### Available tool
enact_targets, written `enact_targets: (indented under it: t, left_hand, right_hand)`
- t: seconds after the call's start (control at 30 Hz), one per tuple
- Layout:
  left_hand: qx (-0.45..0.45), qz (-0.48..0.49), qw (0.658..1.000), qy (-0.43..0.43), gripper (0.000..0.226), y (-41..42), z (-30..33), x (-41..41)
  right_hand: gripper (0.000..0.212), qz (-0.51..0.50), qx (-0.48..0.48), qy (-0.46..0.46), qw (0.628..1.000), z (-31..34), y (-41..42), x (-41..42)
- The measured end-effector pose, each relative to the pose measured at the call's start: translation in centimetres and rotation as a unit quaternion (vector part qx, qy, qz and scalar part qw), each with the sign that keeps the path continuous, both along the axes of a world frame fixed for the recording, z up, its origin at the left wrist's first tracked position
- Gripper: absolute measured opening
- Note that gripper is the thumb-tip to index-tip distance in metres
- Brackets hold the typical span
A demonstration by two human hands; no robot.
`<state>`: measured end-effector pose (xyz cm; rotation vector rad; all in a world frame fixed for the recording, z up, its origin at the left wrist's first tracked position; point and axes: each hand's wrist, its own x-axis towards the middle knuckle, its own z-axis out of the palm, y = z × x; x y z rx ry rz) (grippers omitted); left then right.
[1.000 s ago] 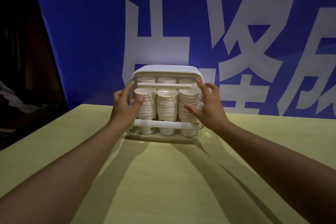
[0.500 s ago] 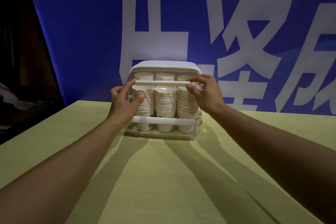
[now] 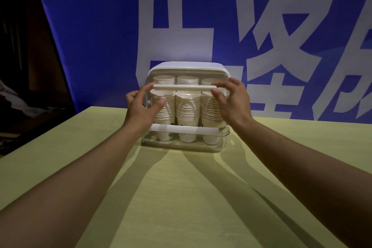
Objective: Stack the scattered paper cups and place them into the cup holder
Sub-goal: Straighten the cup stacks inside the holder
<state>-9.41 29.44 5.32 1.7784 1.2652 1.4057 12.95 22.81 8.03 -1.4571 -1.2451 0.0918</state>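
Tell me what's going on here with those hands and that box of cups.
A person is working at a clear cup holder on a yellow-green table. It is full of stacked paper cups, in three columns across the front. The right hand pinches the right end of the upper white bar, and the left hand touches its left end. No loose cups show on the table.

Staged recording or exhibition-type space, not a home: a large blue banner (image 3: 90, 36) with oversized white characters (image 3: 277, 26) hangs directly behind a plain pale-yellow counter (image 3: 181, 197); dim, unlit surroundings (image 3: 24, 66) lie left.
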Motion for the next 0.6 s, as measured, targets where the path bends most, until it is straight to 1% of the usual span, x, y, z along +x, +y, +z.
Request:
enact_targets:
  t: [0.07,0.1,0.2,0.27,0.3,0.4,0.47,0.53,0.6]
  left_hand:
    - [0.001,-0.002,1.0,0.003,0.057,-0.1,-0.1,0.1]
    - [0.002,0.0,1.0,0.011,0.062,-0.2,-0.1,0.2]
    - [-0.008,0.008,0.999,0.042,0.078,-0.4,0.0,0.7]
    - [-0.009,0.016,0.999,0.05,0.086,-0.5,-0.1,1.2]
    - [-0.006,0.02,0.999,0.048,0.09,-0.6,0.0,1.5]
    - [-0.019,0.02,0.999,0.026,0.101,-0.5,0.2,1.9]
    - [-0.035,0.018,0.999,0.023,0.101,-0.2,0.4,1.9]
    - [-0.029,0.04,0.998,0.041,0.094,0.0,0.5,1.9]
    - [0.036,0.104,0.991,0.081,0.076,-0.3,0.4,1.9]
  right_hand:
    - [0.022,0.005,-0.005,-0.003,1.0,0.1,-0.2,-0.1]
    - [0.025,0.011,-0.02,-0.019,1.0,0.4,-0.3,-0.1]
    - [0.046,0.036,-0.098,-0.094,0.99,1.3,-0.6,0.2]
    - [0.054,0.046,-0.121,-0.13,0.983,1.7,-0.7,0.9]
    - [0.055,0.049,-0.119,-0.131,0.983,1.9,-0.6,1.3]
    - [0.048,0.043,-0.106,-0.095,0.989,2.5,-0.2,2.6]
    - [0.042,0.022,-0.109,-0.136,0.984,2.8,0.2,3.2]
    - [0.037,0.002,-0.088,-0.164,0.982,2.9,0.4,3.6]
    - [0.033,-0.02,-0.05,-0.167,0.984,2.9,0.2,3.5]
